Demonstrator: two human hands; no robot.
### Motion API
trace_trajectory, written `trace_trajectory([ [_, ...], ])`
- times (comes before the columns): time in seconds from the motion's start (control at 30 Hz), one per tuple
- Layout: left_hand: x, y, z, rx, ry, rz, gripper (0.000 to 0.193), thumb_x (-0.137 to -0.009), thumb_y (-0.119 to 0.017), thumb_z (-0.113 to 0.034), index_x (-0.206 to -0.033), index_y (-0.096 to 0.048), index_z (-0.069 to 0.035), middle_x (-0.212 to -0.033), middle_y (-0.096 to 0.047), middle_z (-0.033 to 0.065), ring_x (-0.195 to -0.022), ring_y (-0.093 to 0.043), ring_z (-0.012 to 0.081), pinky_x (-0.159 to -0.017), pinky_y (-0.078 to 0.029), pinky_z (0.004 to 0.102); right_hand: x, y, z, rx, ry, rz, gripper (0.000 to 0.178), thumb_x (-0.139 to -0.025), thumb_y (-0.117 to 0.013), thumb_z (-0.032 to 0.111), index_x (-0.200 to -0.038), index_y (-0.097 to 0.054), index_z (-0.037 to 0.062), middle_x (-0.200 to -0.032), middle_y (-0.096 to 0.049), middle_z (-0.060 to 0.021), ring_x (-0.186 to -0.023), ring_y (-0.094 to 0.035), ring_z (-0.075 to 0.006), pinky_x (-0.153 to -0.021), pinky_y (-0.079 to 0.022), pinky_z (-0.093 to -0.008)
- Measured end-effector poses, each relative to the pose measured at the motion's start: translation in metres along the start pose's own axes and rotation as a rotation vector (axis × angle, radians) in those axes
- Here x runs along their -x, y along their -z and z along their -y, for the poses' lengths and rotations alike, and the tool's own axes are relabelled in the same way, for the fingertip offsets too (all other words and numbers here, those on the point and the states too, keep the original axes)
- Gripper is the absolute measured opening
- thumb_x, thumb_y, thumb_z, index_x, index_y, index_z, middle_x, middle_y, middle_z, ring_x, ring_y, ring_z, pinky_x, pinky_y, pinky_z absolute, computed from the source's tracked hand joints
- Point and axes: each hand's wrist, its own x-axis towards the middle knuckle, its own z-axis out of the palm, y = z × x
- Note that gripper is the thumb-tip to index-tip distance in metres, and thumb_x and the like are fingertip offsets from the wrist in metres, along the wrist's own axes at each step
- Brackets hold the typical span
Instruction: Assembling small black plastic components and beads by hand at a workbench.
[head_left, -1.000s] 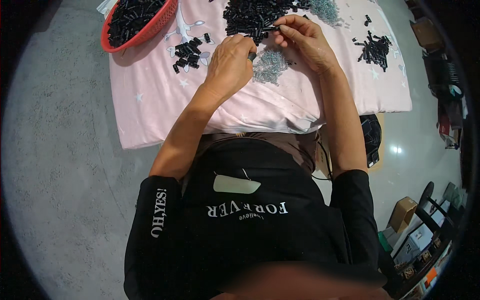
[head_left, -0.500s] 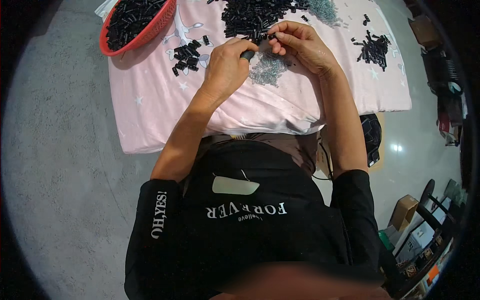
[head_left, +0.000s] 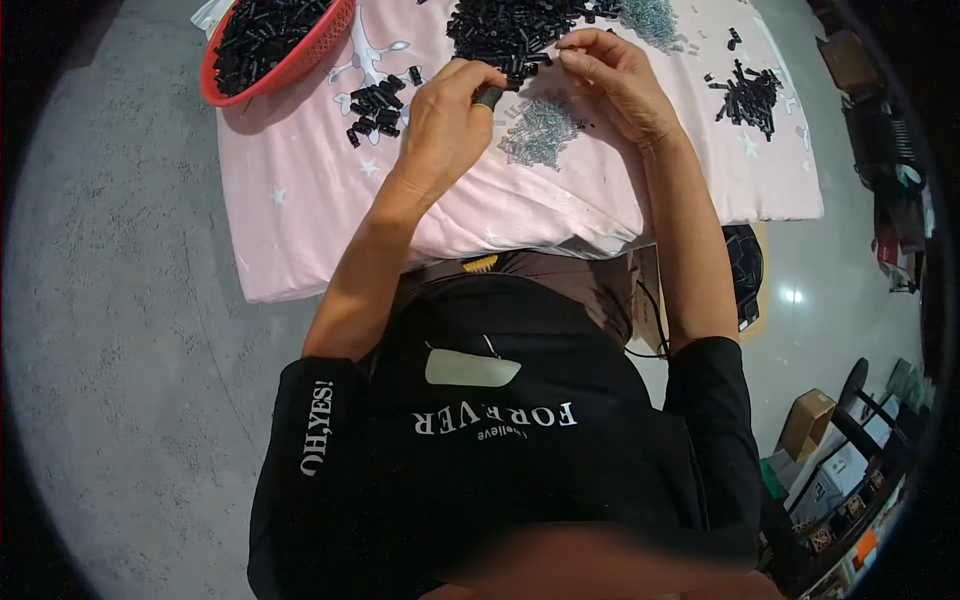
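My left hand (head_left: 448,118) is curled at the near edge of a pile of small black plastic pieces (head_left: 500,35). A black cover (head_left: 488,97) sits on one of its digits; whatever its fingers hold is hidden. Up and to the right, my right hand (head_left: 625,85) has thumb and forefinger pinched together beside the same pile. Anything between those fingertips is too small to make out. Below and between the hands lies a heap of small clear or silvery pieces (head_left: 541,132). Left of my left hand is a loose group of black cylindrical pieces (head_left: 375,108).
A red plastic basket (head_left: 330,50) of black pieces stands at the far left of the pink cloth-covered table (head_left: 300,220). More small clear pieces (head_left: 652,22) lie at the back. Thin black pieces (head_left: 747,100) are heaped on the right. Boxes (head_left: 806,424) stand on the floor at right.
My hands have moved apart: the left slightly left and back up, the right up and to the right. The dark piece at my right fingertips no longer shows clearly.
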Motion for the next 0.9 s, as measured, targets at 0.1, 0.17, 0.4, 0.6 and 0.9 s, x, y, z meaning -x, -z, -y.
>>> trace_trajectory([
  [0.1, 0.004, 0.007, 0.009, -0.016, 0.045, -0.015, 0.024, -0.082, -0.052, 0.007, -0.101, -0.066, 0.002, -0.093, -0.064, 0.0128, -0.076, -0.061, 0.0205, -0.072, -0.049, 0.0300, -0.001, -0.002, 0.001, 0.048, 0.006, -0.074, 0.019, -0.094, -0.065, 0.009, -0.112, -0.068, 0.0032, -0.084, -0.061, 0.0025, -0.072, -0.053, -0.0038, -0.063, -0.043, -0.0174],
  [0.17, 0.006, 0.008, 0.012, -0.031, 0.055, 0.009, 0.024, -0.082, -0.052, 0.007, -0.101, -0.066, 0.002, -0.093, -0.065, 0.0128, -0.079, -0.062, 0.0204, -0.074, -0.049, 0.0297, -0.001, -0.004, 0.002, 0.000, 0.009, -0.048, 0.021, -0.094, -0.065, 0.009, -0.114, -0.068, 0.0031, -0.084, -0.061, 0.0025, -0.073, -0.053, -0.0042, -0.064, -0.044, -0.0173],
  [0.4, 0.014, 0.012, -0.001, -0.046, 0.104, 0.097, 0.022, -0.082, -0.054, 0.007, -0.100, -0.065, 0.002, -0.095, -0.064, 0.0130, -0.085, -0.063, 0.0208, -0.078, -0.049, 0.0293, 0.001, -0.016, 0.009, 0.054, -0.020, 0.040, 0.024, -0.097, -0.060, 0.008, -0.120, -0.063, 0.0008, -0.096, -0.065, -0.0043, -0.080, -0.059, -0.0072, -0.072, -0.050, -0.0186],
  [0.6, 0.019, 0.010, 0.000, -0.095, 0.080, 0.161, 0.023, -0.080, -0.054, 0.010, -0.100, -0.063, 0.002, -0.094, -0.061, 0.0129, -0.085, -0.063, 0.0236, -0.079, -0.049, 0.0328, 0.002, -0.013, 0.006, 0.061, -0.042, 0.035, 0.022, -0.098, -0.059, 0.009, -0.118, -0.061, 0.0005, -0.098, -0.067, -0.0076, -0.082, -0.062, -0.0088, -0.075, -0.052, -0.0195],
  [0.9, 0.020, 0.008, 0.001, -0.096, 0.054, 0.119, 0.022, -0.076, -0.053, 0.009, -0.094, -0.060, -0.001, -0.093, -0.063, 0.0169, -0.090, -0.062, 0.0367, -0.080, -0.048, 0.0434, 0.002, -0.013, 0.006, 0.025, -0.039, 0.105, 0.017, -0.097, -0.058, 0.002, -0.112, -0.064, -0.0011, -0.090, -0.067, -0.0062, -0.078, -0.063, -0.0085, -0.074, -0.054, -0.0189],
])
